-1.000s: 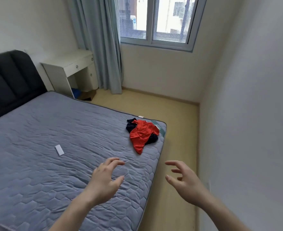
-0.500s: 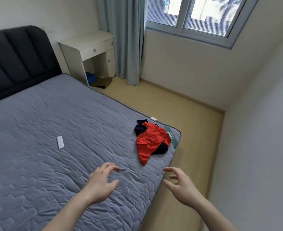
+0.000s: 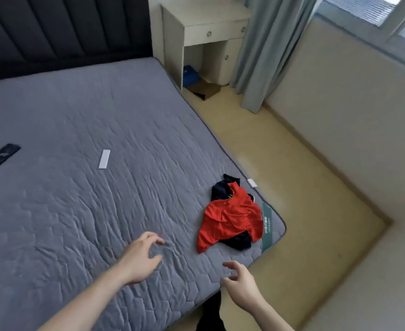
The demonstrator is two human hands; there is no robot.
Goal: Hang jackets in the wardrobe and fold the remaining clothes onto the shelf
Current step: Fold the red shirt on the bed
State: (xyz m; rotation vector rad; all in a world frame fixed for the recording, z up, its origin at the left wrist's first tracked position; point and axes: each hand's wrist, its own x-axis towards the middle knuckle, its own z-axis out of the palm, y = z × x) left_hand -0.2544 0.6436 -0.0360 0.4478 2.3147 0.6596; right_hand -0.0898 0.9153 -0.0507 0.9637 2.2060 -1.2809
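Grey quilted fabric covers a mattress that fills the left and centre of the frame, seen from above by a person standing at its lower right corner. Two bare hands reach forward at the bottom of the frame. The left hand hovers over the mattress near its lower edge, fingers loosely curled and spread apart with a gap between thumb and fingertips; it holds nothing, and whether the fingertips brush the fabric cannot be told. The right hand hangs past the mattress corner, above the yellowish floor, fingers also loosely curled and apart, holding nothing.

Just beyond both hands, right of centre, a red shirt lies crumpled near the mattress corner, on top of a dark garment that shows at its upper and lower ends. The pile's long axis runs from lower left to upper right.

A small white bar and a dark flat object lie on the mattress at left. A white nightstand and a pale curtain stand at the top.
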